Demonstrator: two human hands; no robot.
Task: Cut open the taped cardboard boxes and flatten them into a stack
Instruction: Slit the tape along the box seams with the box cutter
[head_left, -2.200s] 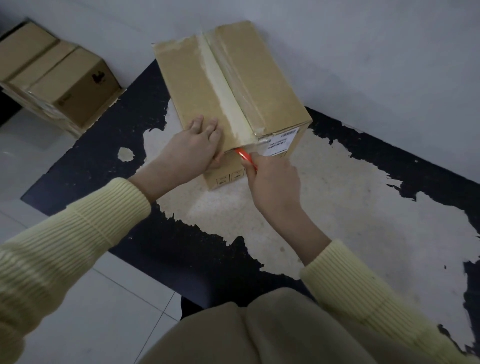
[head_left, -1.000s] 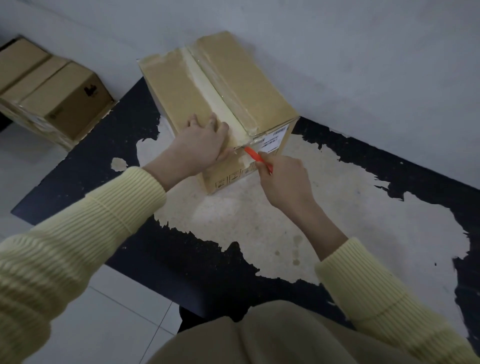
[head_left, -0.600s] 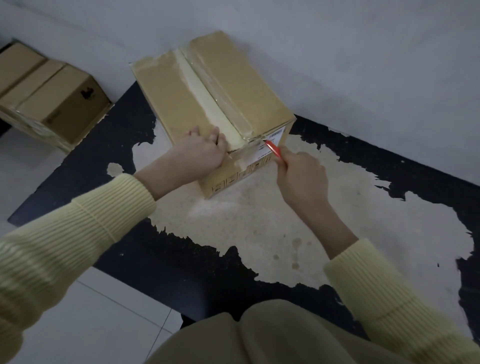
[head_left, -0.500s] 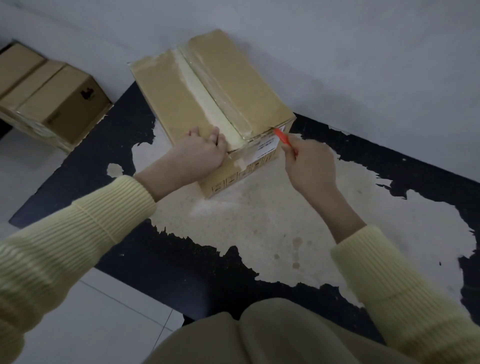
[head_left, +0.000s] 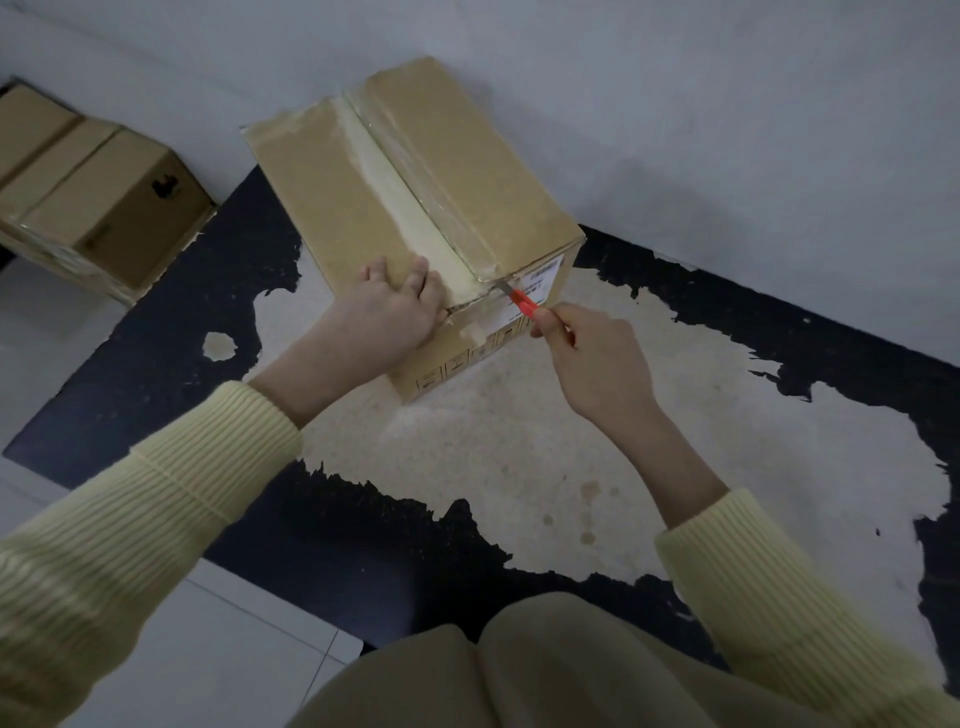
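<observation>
A taped cardboard box (head_left: 332, 197) stands on the floor against the wall, with a pale tape strip running down the middle of its top. My left hand (head_left: 387, 317) lies on the top near the front edge, fingers curled over the corner, holding the box down. My right hand (head_left: 592, 358) grips a red utility knife (head_left: 522, 302). Its blade tip meets the tape at the box's front top edge, beside a white label (head_left: 540, 278).
A second taped cardboard box (head_left: 98, 208) sits at the far left against the wall. The floor has a worn black mat (head_left: 171, 332) with a bare pale patch (head_left: 571, 441). White tiles (head_left: 171, 654) lie at the lower left. My knees fill the bottom edge.
My right hand pulled the knife away to the box's right corner, then brought it back left to the centre tape seam. My left hand stayed on the box top.
</observation>
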